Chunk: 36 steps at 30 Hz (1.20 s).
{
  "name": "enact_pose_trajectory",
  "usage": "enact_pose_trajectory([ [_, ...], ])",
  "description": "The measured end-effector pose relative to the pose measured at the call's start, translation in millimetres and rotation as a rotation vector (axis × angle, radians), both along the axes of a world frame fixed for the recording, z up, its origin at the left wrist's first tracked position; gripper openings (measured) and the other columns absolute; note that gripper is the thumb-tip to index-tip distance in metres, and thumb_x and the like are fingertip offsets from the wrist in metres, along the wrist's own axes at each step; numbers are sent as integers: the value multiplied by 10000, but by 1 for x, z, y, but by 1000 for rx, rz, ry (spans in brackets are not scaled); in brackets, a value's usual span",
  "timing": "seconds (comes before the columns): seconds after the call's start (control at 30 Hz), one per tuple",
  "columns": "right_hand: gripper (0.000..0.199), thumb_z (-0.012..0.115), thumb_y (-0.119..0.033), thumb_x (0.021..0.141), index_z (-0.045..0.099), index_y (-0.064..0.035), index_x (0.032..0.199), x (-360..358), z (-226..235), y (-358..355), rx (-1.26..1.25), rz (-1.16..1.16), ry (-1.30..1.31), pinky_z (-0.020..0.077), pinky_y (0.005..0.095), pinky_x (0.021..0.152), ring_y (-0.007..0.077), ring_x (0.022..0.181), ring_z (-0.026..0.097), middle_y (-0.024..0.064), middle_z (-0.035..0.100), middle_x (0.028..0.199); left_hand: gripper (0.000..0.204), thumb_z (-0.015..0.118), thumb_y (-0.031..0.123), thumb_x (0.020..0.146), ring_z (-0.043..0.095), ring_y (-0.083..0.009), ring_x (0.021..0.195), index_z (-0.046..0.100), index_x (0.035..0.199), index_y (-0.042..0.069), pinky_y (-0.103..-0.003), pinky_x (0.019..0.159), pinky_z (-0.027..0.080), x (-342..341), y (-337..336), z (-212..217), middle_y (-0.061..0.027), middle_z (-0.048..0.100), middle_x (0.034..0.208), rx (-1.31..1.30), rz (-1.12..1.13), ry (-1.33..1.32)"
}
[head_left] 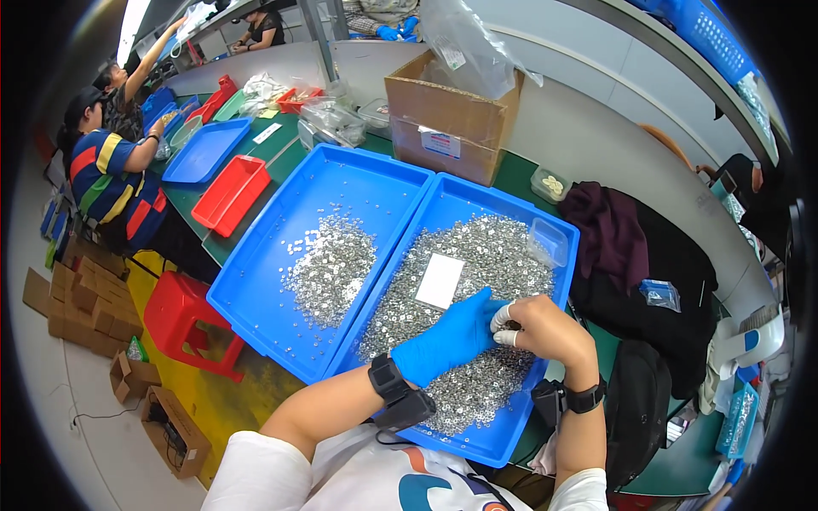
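Left hand (452, 335) and right hand (550, 328) meet over metal parts (486, 247), right tray (514, 430)'s right side; can't tell either grip. Left tray (256, 285) mostly bare along left edge.

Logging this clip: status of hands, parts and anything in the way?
Left hand, blue-gloved, and right hand, white finger cots, close together; grip unclear. Small silvery metal pieces heaped below in right blue plastic tray. White rectangular card on heap.

Your left hand (450, 335), in a blue glove, meets your right hand (550, 326) over lots of shiny bits (498, 251) in a blue tray (490, 452). Just past your hands lies a white card (440, 280); left of them sits another blue tray (256, 277).
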State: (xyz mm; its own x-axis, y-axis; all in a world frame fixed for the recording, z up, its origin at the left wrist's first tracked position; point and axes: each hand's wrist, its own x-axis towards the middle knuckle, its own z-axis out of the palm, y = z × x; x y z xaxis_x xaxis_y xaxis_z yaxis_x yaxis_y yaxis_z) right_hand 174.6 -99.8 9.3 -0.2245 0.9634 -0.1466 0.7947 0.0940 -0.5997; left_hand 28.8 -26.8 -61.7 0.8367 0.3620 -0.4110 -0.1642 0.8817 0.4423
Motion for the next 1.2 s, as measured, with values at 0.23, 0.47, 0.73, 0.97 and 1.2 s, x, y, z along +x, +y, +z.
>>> enact_pose_trajectory([
  [0.23, 204, 722, -69, 751, 695, -42, 951, -19, 15, -7, 193, 9, -104, 526, 374, 709, 330, 835, 656, 154, 685, 943, 332, 352, 244, 1028, 598, -258, 1046, 505, 1216, 18, -370, 909, 527, 2, -13, -21, -149, 573, 1116, -368, -35, -485],
  [0.47, 290, 710, -72, 777, 684, -61, 1066, -14, 34, -11, 481, -99, 95, 528, 364, 825, 317, 952, 655, 141, 677, 1060, 368, 367, 296, 1015, 563, -255, 1086, 506, 1242, 42, -393, 927, 501, -7, -18, 22, -152, 533, 1211, 546, 123, -47],
  [0.73, 507, 701, -362, 802, 607, -137, 1247, -34, 44, -7, 565, -36, -217, 314, 550, 1071, 438, 1341, 344, 172, 453, 1408, 473, 351, 312, 1016, 445, -275, 1264, 430, 1371, 10, -428, 1090, 355, -30, 8, 55, -153, 455, 1373, -290, 235, -644],
  [0.97, 659, 623, -564, 780, 568, -165, 1302, -54, 39, -3, 437, 67, -308, 168, 638, 1101, 474, 1392, 210, 171, 329, 1496, 516, 333, 320, 1012, 335, -292, 1369, 354, 1439, 31, -450, 1152, 254, -32, 10, 64, -139, 357, 1486, -255, 282, -545],
  [1.2, 634, 610, -584, 773, 582, -221, 1292, -53, 40, -3, 436, 91, -265, 150, 633, 1110, 440, 1396, 223, 144, 353, 1487, 511, 341, 318, 1007, 334, -285, 1374, 362, 1444, 54, -446, 1153, 252, -33, 9, 70, -110, 356, 1494, -270, 257, -568],
])
